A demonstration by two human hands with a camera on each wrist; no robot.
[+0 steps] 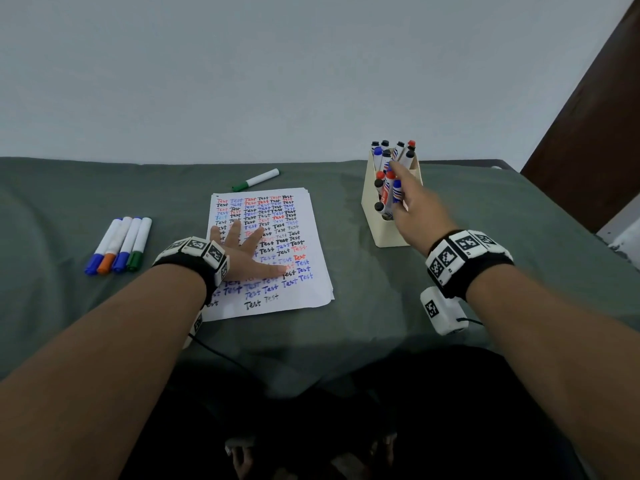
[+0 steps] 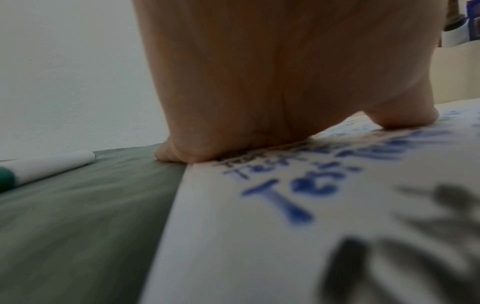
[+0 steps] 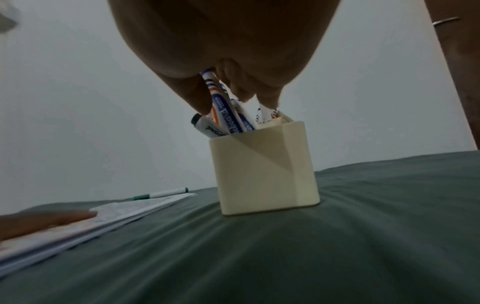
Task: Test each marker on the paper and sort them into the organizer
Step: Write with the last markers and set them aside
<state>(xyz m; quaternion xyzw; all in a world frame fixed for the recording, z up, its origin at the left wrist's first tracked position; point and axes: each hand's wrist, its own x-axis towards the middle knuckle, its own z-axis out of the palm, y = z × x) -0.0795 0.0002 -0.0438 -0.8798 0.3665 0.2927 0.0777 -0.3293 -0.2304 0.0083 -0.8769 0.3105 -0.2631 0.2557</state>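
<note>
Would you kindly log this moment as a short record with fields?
left hand: flat, fingers spread, pressing the white paper sheets covered in "Test" writing
right hand: holding a blue-capped marker at the cream plastic organizer
loose markers: four in a row, far left; one green-capped marker beyond the paper
surface: grey-green cloth

The right hand (image 1: 414, 199) covers part of the organizer (image 1: 388, 233); whether its fingers grip the blue marker (image 1: 397, 190) or only touch it cannot be told. The left hand (image 1: 242, 252) hides the middle rows of writing on the paper (image 1: 311, 230). In the left wrist view the nearest writing is blurred and the green marker (image 2: 39, 166) is cut off at the left edge
</note>
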